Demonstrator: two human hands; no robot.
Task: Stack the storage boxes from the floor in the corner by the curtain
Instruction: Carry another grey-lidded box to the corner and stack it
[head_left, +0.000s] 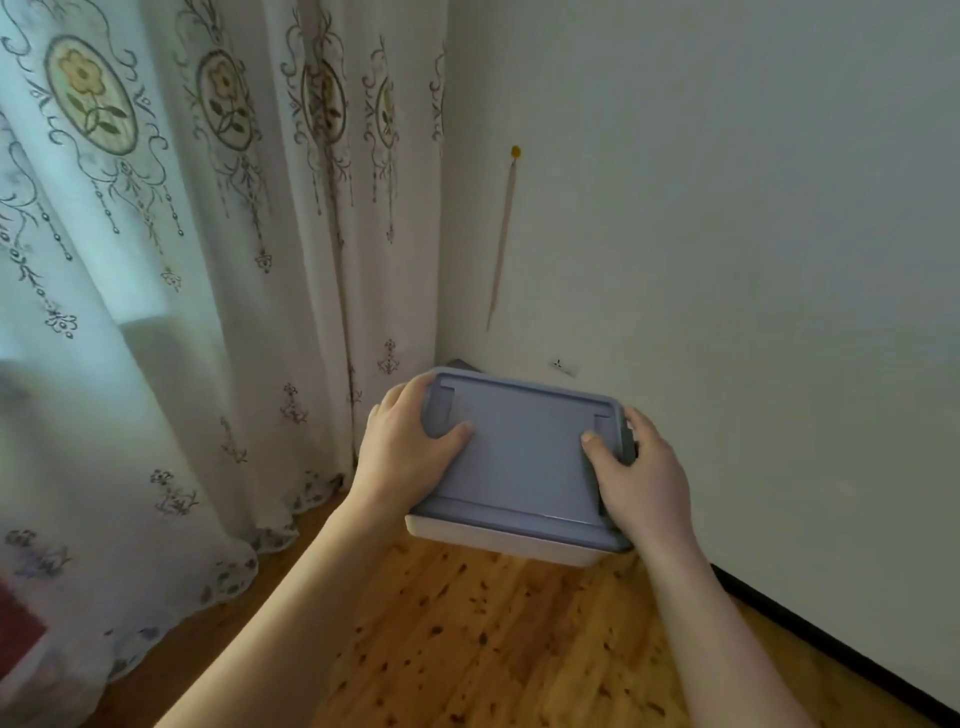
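Storage box (519, 457): rectangular, smooth blue lid.

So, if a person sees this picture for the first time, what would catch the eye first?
Most likely the storage box with the blue lid in the middle, gripped at its two short ends by the left hand and the right hand, thumbs on the lid. Next comes the white curtain with flower patterns filling the left side, hanging down to the wooden floor beside the plain wall.
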